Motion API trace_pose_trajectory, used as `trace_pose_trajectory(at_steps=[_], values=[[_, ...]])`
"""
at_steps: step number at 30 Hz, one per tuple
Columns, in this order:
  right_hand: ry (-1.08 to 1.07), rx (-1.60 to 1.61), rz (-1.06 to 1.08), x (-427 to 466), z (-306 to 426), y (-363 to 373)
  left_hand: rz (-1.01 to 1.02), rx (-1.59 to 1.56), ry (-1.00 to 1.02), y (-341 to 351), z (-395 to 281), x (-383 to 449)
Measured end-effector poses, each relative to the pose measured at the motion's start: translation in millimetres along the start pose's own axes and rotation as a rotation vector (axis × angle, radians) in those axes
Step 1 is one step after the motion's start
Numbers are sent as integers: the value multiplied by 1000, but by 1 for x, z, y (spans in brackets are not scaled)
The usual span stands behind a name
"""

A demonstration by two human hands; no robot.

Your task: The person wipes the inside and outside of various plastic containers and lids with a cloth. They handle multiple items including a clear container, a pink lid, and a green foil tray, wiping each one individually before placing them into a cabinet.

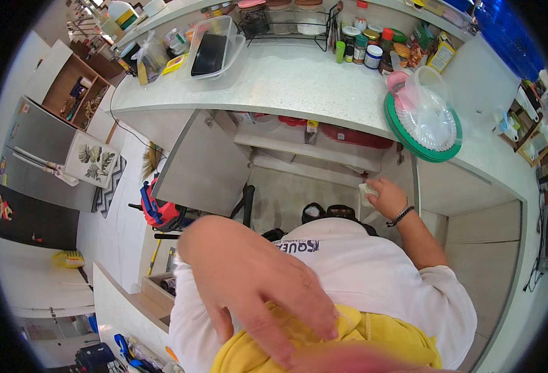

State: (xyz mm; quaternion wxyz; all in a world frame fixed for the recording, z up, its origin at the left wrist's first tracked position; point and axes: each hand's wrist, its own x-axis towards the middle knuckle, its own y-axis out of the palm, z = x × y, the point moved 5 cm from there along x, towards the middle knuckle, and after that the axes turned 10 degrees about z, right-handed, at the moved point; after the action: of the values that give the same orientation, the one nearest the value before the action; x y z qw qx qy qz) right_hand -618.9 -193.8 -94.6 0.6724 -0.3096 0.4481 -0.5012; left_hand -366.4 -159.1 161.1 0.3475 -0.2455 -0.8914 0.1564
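Note:
My left hand (255, 279) is raised close to the camera, its fingertips against yellow fabric (386, 333) at the top of my white shirt (372, 261). Whether those fingers grip the fabric is hidden. My right hand (388, 198), below a dark beaded bracelet (401, 215), holds a whitish cloth (367, 191) at the inner side of the right cabinet door (397, 163). The left cabinet door (204, 163) also stands open. Between them, the cabinet shelf (302, 140) carries a red lidded item (355, 136) and a small yellow-topped item (311, 133).
Above the cabinet, the countertop (297, 79) holds a clear plastic container (232, 56) with a dark tray, several spice jars (360, 49) and green plates (390, 121) overhanging the edge. A red and blue machine (159, 210) stands by the left door. Behind is an open drawer (155, 284).

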Motion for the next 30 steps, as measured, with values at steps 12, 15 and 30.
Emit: trace_pose_trajectory(at_steps=[12, 15, 30], values=[[-67, 70, 134, 41, 29, 17, 337, -307, -30, 9, -5, -44], [-86, 32, 155, 61, 57, 18, 292, -415, -203, -4, -11, -64], [-55, 46, 123, 160, 158, 27, 220, -73, -106, -31, -71, -226]])
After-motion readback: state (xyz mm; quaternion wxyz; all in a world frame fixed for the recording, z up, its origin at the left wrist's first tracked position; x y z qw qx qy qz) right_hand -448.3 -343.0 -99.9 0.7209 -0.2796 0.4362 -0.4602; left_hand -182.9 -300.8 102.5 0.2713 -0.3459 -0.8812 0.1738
